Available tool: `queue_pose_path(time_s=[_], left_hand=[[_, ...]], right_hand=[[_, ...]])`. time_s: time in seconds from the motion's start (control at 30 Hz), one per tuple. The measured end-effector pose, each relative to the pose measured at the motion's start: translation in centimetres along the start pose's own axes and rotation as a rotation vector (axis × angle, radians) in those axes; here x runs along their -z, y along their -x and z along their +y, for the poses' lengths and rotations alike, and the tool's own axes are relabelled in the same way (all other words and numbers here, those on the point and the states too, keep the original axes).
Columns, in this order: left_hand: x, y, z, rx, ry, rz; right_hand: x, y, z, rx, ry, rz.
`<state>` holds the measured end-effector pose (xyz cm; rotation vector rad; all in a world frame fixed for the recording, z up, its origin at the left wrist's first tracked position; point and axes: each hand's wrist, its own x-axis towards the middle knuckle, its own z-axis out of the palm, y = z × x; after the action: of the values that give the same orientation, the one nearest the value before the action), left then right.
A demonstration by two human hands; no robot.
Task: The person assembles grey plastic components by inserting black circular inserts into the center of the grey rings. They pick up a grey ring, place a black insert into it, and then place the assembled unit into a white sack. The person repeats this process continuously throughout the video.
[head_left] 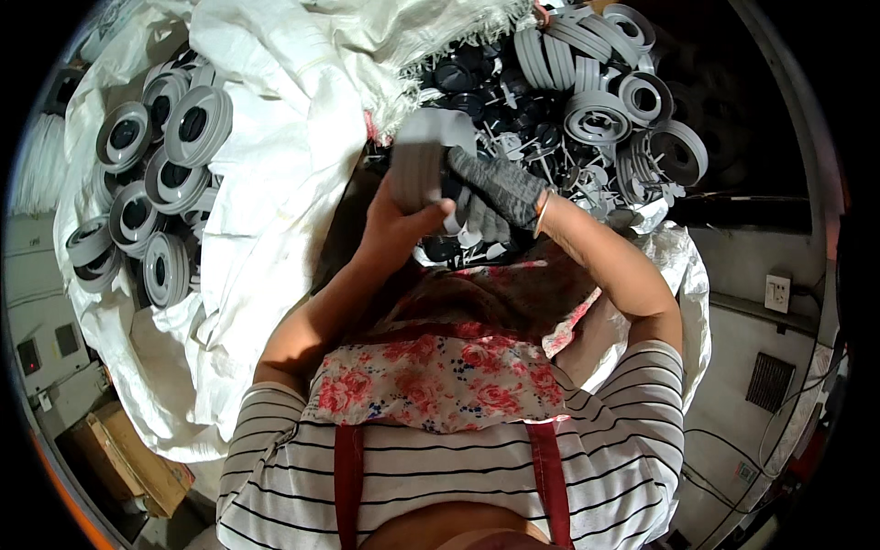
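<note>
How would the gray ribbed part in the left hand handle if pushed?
The gray ribbed part is probably stiff: it shows no sag in the left hand. It may roll on its side, since it looks cylindrical.

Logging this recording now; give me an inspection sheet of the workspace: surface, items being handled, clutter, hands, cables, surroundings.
Surface: white woven sacking spreads at left; what lies beneath the heap is hidden.
Items handled: one grey ringed part, motion-blurred, above small black and white pieces.
Clutter: grey rings heaped at right; dark-centred rings at left; cardboard lower left.
Hands: bare left hand grips the part; right hand, in a grey knit glove, is beside it, its grip unclear.
Cables: dark cables at lower right.
Surroundings: pale wall with a socket and dark grille.
</note>
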<state>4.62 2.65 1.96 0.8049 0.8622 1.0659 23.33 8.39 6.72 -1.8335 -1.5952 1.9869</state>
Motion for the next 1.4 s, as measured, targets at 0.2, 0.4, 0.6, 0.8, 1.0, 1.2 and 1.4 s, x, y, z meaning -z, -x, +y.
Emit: queue_pose_path(time_s=[0.2, 0.4, 0.6, 0.8, 1.0, 1.2, 1.4], left_hand=[[-0.3, 0.5, 1.3, -0.104, -0.188, 0.028], [3.6, -2.3, 11.5, -0.754, -0.806, 0.576], [2.7, -2.6, 15.2, -1.131, -0.669, 0.577], [2.5, -4.4, 6.6, -0.734, -0.948, 0.143], [0.5, -5.1, 2.5, -0.525, -0.762, -0.018], [-0.4, -6.0, -1.4, -0.224, -0.468, -0.039], [-1.2, -4.3, -1.4, 0.414, 0.371, -0.199]], right_hand=[[-1.3, -2.3, 2.0, 0.618, -0.072, 0.308], [5.0, -5.3, -0.4, 0.435, 0.785, 0.715], [19.6, -13.6, 0.8, -0.192, 0.819, 1.139], [21.8, -17.3, 1.4, -0.246, 0.781, 1.165], [20.1, -8.5, 3.9, -0.188, 0.869, 1.002], [12.9, 4.5, 2.8, 0.081, 1.059, 0.721], [9.0, 5.5, 1.4, 0.381, 0.381, 0.188]])
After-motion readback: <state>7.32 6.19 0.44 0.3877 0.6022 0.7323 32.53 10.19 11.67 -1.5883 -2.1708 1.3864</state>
